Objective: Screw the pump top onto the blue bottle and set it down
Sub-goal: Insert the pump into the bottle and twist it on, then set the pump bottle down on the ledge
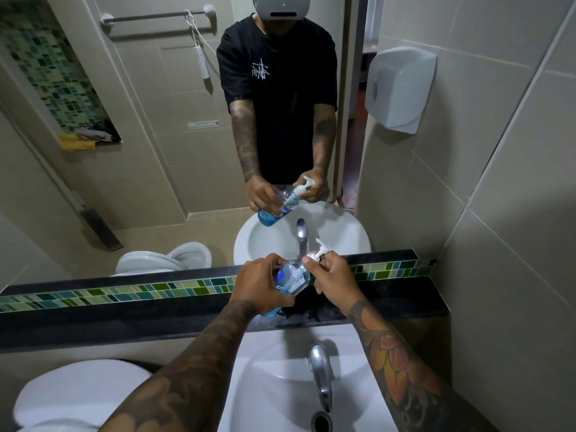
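Observation:
A clear bottle (293, 279) with blue liquid in its lower part is tilted in the air above the dark ledge (124, 310). My left hand (260, 286) wraps around the bottle's body. A white pump top (318, 252) sits at the bottle's neck, its nozzle pointing up and to the right. My right hand (335, 275) grips the pump's collar with thumb and fingers. The mirror (156, 135) above the ledge reflects both hands and the bottle.
A white sink (268, 385) with a chrome tap (321, 369) lies below my arms. A white toilet (71, 397) stands at lower left. A white wall dispenser (400, 88) hangs at upper right. A green mosaic strip runs along the ledge's back.

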